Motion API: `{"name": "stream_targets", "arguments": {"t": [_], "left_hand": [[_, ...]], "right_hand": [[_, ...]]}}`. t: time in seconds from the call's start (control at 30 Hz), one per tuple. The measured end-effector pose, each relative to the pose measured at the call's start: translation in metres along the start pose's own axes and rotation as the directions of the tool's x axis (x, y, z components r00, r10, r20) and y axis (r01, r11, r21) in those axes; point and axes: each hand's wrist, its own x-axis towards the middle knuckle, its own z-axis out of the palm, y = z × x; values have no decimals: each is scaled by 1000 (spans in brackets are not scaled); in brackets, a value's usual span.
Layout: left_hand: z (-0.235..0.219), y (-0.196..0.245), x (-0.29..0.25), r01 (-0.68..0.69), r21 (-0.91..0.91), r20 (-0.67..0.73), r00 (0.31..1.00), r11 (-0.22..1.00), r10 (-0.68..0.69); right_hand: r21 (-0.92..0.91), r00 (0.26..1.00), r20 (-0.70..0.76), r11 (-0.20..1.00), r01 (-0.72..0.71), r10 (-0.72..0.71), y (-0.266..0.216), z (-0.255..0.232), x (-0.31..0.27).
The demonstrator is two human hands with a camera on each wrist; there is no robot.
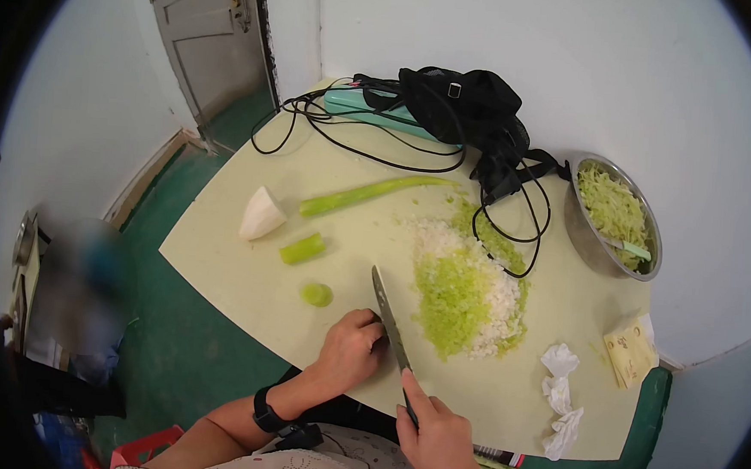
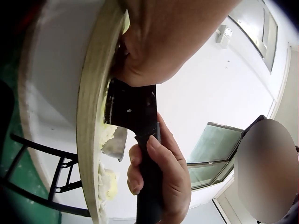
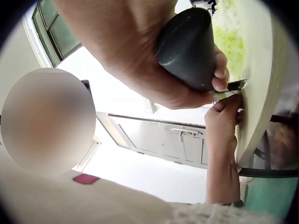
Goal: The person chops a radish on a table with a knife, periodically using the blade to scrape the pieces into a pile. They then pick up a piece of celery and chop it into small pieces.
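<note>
Our right hand (image 1: 442, 436) has its fingers (image 2: 140, 173) curled around the black handle of the knife (image 1: 390, 320), low in the middle of the head view. Our left hand (image 1: 350, 346) rests bunched against the blade's left side; whether it holds something, we cannot tell. We should keep these knuckles tucked. The chopped pile (image 1: 466, 292) lies just right of the blade on the worktop (image 1: 243, 287).

No legible txt, labels or nos. anywhere; paper slip unreadable.
</note>
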Motion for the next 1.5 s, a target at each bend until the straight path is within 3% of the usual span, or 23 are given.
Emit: {"name": "stream_targets", "arguments": {"t": [0.03,0.13,0.33,0.77,0.93,1.03,1.13,1.23,1.5], "left_hand": [[-1,2,0,10,5,4,1000,1000,-10],[0,3,0,34,-10,-9,999,999,-34],[0,0,0,36,-11,-3,999,999,-36],[0,3,1,19,-11,-29,999,1000,-19],[0,3,0,38,-23,-28,999,999,-39],[0,1,1,28,-23,-31,999,999,-29],[0,3,1,29,-25,-34,999,999,-30],[-3,5,2,20,-28,-40,999,999,-21],[-2,3,1,20,-48,-32,999,999,-22]], "right_hand": [[26,997,-67,999,41,-39,1,0,-2],[-19,1000,20,1000,0,0,-5,-12,-10],[-88,1000,20,996,10,-8,-6,-12,-17],[31,1000,-20,999,22,-21,2,-10,-8],[71,1000,-5,997,-24,25,3,-15,-8],[107,975,119,974,-199,186,-2,-22,-4],[166,986,74,973,-161,150,3,-21,-7],[157,996,-85,987,21,-8,9,-16,-9],[177,996,30,980,-93,89,11,-19,-4]]}}
